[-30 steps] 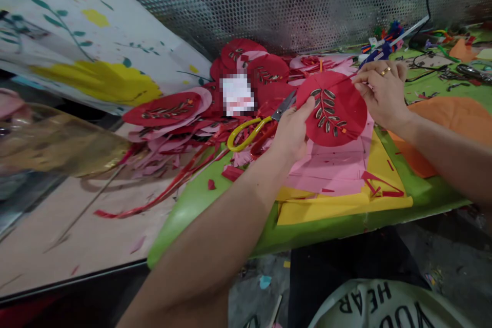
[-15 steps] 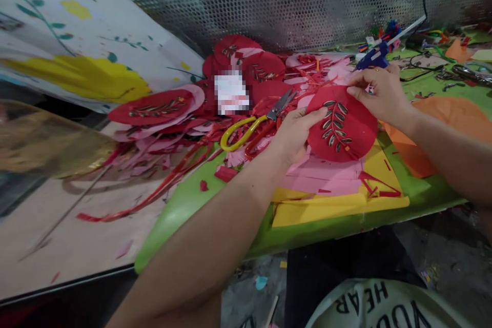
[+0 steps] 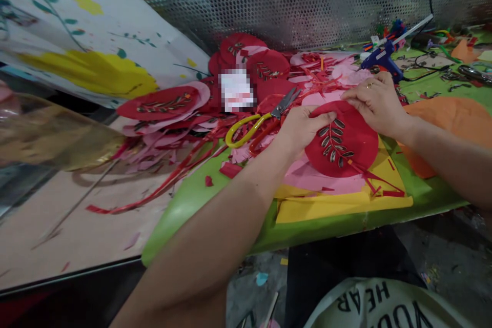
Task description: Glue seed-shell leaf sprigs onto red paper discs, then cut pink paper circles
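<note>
Though near fingers [image 3: 323, 121], scissors [image 3: 277, 111] ajar

Behind the green-topped worktop [image 3: 192, 223] stands a perforated metal panel [image 3: 307, 0], a dull, cool light glinting off it. Over on my left a white covering [image 3: 126, 13] slants down, printed with leaves and yellow shapes (rather cheerful, that). Below, the grey floor [image 3: 457, 256] lies dim, dotted with scraps [image 3: 262, 279].
</note>
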A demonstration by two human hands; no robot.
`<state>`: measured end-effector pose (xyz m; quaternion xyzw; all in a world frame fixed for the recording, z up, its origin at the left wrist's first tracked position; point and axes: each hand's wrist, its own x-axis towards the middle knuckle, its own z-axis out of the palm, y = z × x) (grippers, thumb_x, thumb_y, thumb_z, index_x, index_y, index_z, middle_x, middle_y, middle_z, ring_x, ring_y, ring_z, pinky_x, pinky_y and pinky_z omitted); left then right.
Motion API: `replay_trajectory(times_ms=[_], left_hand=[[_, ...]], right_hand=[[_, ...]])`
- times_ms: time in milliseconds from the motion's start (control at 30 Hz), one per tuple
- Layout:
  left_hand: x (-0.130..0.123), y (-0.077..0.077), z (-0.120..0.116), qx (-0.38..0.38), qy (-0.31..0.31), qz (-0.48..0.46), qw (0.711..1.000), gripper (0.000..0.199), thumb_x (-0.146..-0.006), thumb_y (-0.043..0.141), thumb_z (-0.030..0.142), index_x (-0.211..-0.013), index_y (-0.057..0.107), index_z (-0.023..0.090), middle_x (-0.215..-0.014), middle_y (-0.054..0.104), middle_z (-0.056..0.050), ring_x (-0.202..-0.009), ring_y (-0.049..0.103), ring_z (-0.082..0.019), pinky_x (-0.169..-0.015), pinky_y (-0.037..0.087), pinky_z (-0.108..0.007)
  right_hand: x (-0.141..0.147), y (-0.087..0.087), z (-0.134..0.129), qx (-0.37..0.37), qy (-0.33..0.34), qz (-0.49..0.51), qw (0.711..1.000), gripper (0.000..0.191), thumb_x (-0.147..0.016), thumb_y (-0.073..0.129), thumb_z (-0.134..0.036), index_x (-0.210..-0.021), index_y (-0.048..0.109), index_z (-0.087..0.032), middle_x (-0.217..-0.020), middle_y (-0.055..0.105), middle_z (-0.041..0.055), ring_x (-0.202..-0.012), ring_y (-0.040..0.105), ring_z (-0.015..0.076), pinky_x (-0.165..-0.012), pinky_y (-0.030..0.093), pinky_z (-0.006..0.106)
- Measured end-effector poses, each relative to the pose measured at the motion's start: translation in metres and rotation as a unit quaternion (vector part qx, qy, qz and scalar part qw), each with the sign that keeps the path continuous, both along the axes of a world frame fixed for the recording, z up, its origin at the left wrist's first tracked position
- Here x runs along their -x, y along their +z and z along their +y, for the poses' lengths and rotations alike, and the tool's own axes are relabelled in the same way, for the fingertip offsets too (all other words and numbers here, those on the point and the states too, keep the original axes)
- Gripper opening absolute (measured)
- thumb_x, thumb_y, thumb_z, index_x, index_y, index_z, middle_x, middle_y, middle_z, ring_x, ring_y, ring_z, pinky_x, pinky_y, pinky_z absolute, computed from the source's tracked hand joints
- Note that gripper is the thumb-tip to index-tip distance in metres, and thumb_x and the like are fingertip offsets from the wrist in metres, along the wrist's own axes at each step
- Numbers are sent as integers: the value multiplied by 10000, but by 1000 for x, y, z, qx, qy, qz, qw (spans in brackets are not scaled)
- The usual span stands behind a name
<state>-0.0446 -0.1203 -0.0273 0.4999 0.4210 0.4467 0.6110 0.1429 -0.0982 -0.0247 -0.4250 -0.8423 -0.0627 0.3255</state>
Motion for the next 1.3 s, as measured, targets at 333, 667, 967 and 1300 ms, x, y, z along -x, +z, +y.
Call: replay_trajectory(times_ms=[333, 667, 967, 1300], left_hand=[[0, -2, 4, -13, 27, 27, 999, 265, -575, 791, 301, -765, 713, 134, -636, 690, -8, -611, 654, -169, -685, 549, -329], [0, 0, 0, -33, 49, 73, 996, 174, -596, 749, 276, -666, 665, 141, -591, 642, 10, -583, 613, -140, -614, 511, -283], [0, -1, 1, -58, 57, 112, 990, 139, -638, 724, 267, -633, 650, 149, -573, 634, -2, -592, 609, -143, -564, 480, -246], [0, -2, 2, -47, 55, 78, 994, 139, -632, 722, 266, -683, 685, 142, -593, 659, -7, -592, 627, -153, -609, 519, -276]], right_hand=[[-2, 1, -1, -15, -65, -58, 996, 353, -943, 450, -476, -985, 687, -217, -824, 703, 62, -890, 599, 247, -913, 315, 485], [-1, 4, -3, 9, -60, -47, 997, 287, -944, 450, -364, -842, 681, -228, -799, 683, 63, -900, 585, 253, -896, 329, 506], [-5, 4, 7, -9, -124, -30, 992, 409, -980, 332, -444, -879, 653, -212, -860, 687, 86, -936, 581, 269, -915, 326, 517], [-4, 12, 2, 3, -125, -28, 992, 401, -983, 343, -457, -996, 669, -225, -1000, 688, 93, -1065, 555, 282, -935, 320, 504]])
